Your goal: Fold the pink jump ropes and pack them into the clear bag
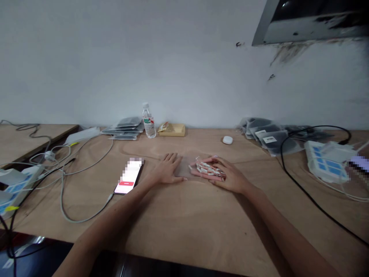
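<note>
My left hand (170,169) lies flat on the table, fingers stretched and thumb out, over the left end of a clear plastic bag (185,166). Toward the bag's right end is a bundle of small pink-and-white stick-like pieces (206,169); what kind they are I cannot make out. My right hand (230,175) is around the right side of that bundle, with the fingers along its far edge and the thumb along its near edge. Part of the bundle is hidden by the right hand.
A phone (129,175) on a cable lies left. Behind stand a water bottle (149,122), grey packets (127,127) and a yellow tray (175,130). A white case (227,140), more packets (265,134), a black cable (300,184) and a power strip (325,161) are right.
</note>
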